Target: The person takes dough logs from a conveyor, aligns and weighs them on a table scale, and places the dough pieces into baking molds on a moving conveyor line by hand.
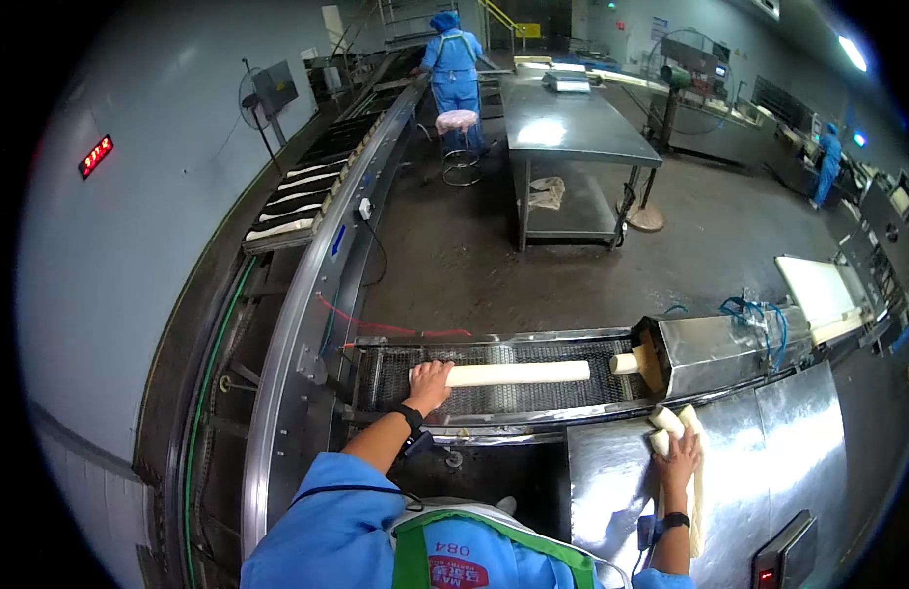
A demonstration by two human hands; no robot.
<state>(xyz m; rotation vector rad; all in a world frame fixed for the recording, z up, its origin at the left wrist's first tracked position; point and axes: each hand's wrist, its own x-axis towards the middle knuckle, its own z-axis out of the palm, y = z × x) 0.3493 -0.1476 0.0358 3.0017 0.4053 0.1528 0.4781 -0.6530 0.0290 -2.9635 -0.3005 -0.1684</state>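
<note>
A long pale dough roll (518, 373) lies lengthwise on the mesh conveyor (494, 398). My left hand (431, 385) is wrapped over the roll's left end. Another pale roll end (624, 363) sticks out of the metal machine housing (719, 351), a short gap to the right of the long roll. My right hand (679, 457) rests on several pale dough pieces (667, 422) on the steel table (798, 422), with its fingers spread over them; one long piece runs under the hand and wrist.
On the left runs a long conveyor rail (317, 285) with trays of dough strips (297, 201). A co-worker in blue (455, 74) stands beyond, near a stool (458, 123) and a steel table (582, 128). A small device (786, 555) sits at the lower right.
</note>
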